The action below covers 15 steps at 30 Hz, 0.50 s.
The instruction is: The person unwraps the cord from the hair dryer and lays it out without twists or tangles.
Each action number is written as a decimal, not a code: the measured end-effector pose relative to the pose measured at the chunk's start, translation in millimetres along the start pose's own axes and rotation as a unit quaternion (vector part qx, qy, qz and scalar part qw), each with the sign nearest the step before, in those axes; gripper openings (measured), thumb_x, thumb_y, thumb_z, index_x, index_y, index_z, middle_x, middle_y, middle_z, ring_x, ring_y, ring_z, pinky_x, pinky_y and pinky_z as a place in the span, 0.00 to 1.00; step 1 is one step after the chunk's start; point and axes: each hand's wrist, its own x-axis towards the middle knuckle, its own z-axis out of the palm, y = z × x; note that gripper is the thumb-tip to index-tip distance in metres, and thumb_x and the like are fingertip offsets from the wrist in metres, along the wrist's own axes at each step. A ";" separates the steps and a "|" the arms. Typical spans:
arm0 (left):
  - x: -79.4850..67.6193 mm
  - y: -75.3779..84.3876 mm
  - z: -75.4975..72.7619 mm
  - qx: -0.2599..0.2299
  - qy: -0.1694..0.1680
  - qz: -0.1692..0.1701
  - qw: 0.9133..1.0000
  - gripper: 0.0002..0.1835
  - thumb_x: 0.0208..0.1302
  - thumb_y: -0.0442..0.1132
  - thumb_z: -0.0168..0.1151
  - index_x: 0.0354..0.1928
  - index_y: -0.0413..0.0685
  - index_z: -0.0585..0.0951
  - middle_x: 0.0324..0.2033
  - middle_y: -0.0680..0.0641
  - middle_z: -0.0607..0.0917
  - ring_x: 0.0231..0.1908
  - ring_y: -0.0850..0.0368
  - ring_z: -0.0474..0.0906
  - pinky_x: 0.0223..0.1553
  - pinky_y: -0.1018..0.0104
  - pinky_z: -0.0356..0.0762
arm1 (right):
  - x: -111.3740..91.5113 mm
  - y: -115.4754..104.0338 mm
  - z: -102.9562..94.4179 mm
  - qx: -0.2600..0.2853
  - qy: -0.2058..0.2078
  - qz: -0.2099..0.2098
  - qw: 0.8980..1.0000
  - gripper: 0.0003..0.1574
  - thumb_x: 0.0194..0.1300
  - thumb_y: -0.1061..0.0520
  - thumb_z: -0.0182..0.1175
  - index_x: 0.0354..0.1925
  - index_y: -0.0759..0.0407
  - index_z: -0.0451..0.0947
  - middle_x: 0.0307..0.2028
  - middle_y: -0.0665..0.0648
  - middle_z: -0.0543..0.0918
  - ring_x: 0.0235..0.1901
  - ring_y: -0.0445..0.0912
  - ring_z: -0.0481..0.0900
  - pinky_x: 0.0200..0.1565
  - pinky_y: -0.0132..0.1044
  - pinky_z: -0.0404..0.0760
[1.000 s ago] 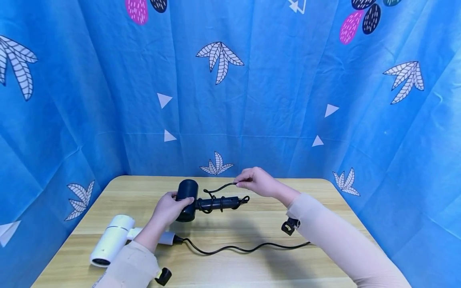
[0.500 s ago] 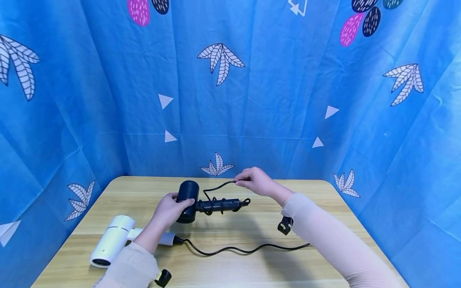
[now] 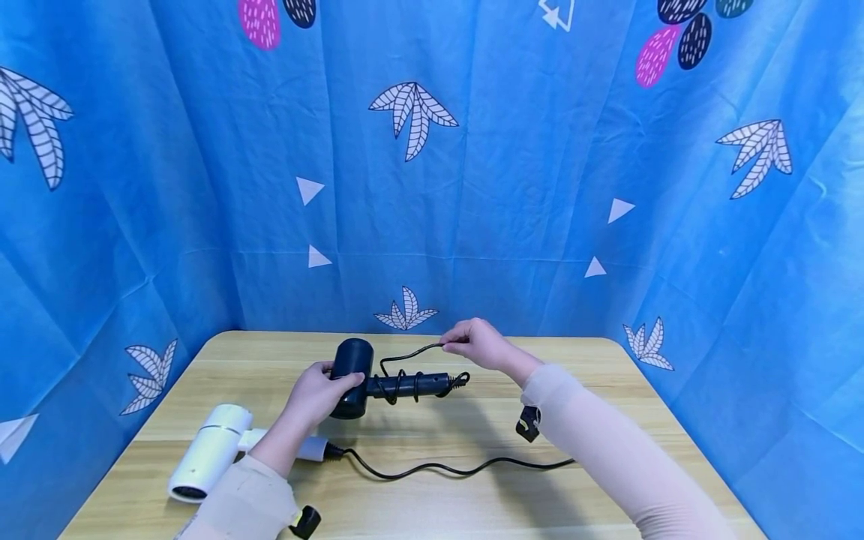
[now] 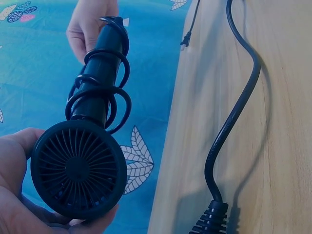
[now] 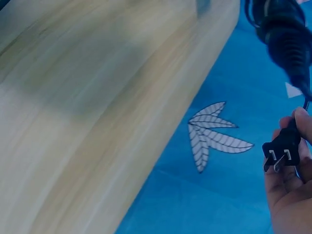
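A black hair dryer point(image 3: 354, 355) is held over the table by my left hand point(image 3: 316, 394), which grips its barrel with the thumb on the near side. The handle points right, and black cord loops wind loosely round it. In the left wrist view the ribbed round grille point(image 4: 78, 168) faces the camera, fingers wrapped about its rim. My right hand point(image 3: 482, 346) holds the cord's free end out above and to the right of the handle. Its two-prong plug point(image 5: 282, 148) shows between the fingers in the right wrist view.
A white hair dryer point(image 3: 211, 454) lies at the table's left, partly hidden behind my left forearm. Its black cord point(image 3: 466, 472) snakes rightward across the wooden table point(image 3: 540, 397). Blue patterned cloth point(image 3: 513, 187) hangs behind and at both sides.
My right forearm has swung slightly inward to the left, while the right hand keeps its hold on the cord end. The left hand and the black hair dryer have hardly moved.
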 end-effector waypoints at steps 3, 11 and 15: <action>0.2 0.1 -0.1 0.000 -0.001 -0.001 1.000 0.46 0.64 0.57 0.65 0.72 0.30 0.60 0.62 0.27 0.73 0.58 0.33 0.75 0.56 0.41 0.76 | 0.4 6.6 5.0 0.003 0.002 0.006 1.000 0.10 0.68 0.61 0.65 0.46 0.60 0.88 0.41 0.54 0.88 0.43 0.46 0.84 0.45 0.36 0.82; 1.7 -1.3 0.4 -0.013 -0.003 -0.003 1.000 0.47 0.64 0.57 0.65 0.72 0.31 0.59 0.63 0.26 0.72 0.58 0.33 0.75 0.56 0.41 0.76 | 0.3 21.2 17.5 0.027 -0.001 0.025 0.999 0.10 0.67 0.61 0.65 0.46 0.60 0.88 0.39 0.54 0.88 0.35 0.44 0.82 0.38 0.36 0.82; 1.8 -0.9 -0.1 -0.020 -0.005 -0.008 1.000 0.48 0.64 0.57 0.65 0.73 0.31 0.58 0.63 0.26 0.71 0.59 0.32 0.74 0.57 0.41 0.75 | -0.7 27.7 26.1 0.029 -0.001 0.024 0.999 0.10 0.67 0.61 0.65 0.46 0.61 0.88 0.43 0.55 0.88 0.45 0.47 0.84 0.48 0.38 0.82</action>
